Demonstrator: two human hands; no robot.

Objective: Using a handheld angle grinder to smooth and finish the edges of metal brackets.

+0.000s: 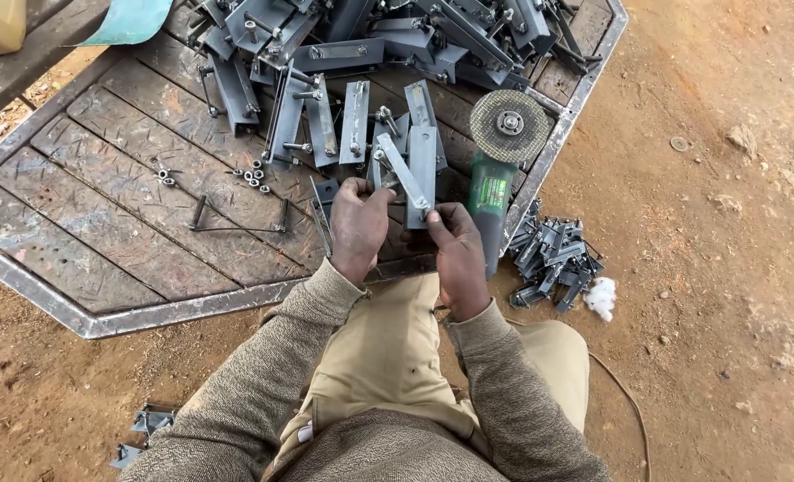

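My left hand (359, 223) and my right hand (458, 250) together hold a flat grey metal bracket (403, 174) with a bolt at each end, tilted over the near edge of a rusty checker-plate platform (102, 223). The left hand grips its upper end, the right hand pinches the lower end near a bolt. A green angle grinder (495, 152) with a worn disc lies on the platform just right of my hands.
Several grey metal brackets (352, 116) lie in rows and a heap (397, 36) at the back of the platform. Loose nuts (254, 176) and a bent wire piece (236, 219) lie left. More brackets (553, 259) are piled on the dirt at right, by a white rag (601, 296).
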